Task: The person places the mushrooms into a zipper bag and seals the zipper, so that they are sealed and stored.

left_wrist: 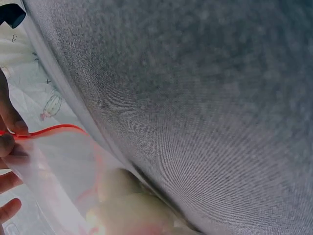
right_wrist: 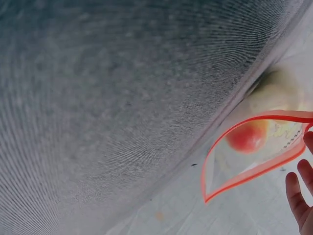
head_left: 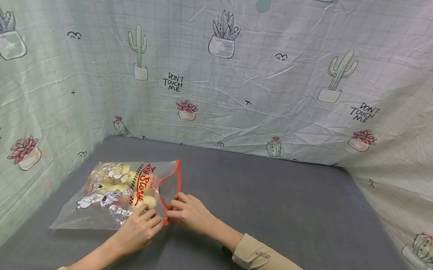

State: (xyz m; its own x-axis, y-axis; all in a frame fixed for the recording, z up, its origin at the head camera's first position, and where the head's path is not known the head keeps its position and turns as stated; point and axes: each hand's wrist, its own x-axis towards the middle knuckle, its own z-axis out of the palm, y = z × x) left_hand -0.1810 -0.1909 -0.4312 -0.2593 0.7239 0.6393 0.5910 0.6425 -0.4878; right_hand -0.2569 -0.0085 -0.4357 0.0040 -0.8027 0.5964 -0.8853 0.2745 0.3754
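A clear plastic zip bag with a red seal strip and cartoon print (head_left: 122, 193) lies on the left part of the grey cloth-covered bench (head_left: 273, 206), its mouth turned toward the middle and gaping open in the right wrist view, where a reddish round item (right_wrist: 249, 137) shows inside among pale yellow pieces. The left hand (head_left: 138, 229) rests on the bag near its mouth, fingers curled and pinching the red strip. The right hand (head_left: 189, 213) pinches the same red edge from the other side, fingers bent around it. A pale green cactus-print cloth (head_left: 250, 66) hangs behind and along both sides of the bench.
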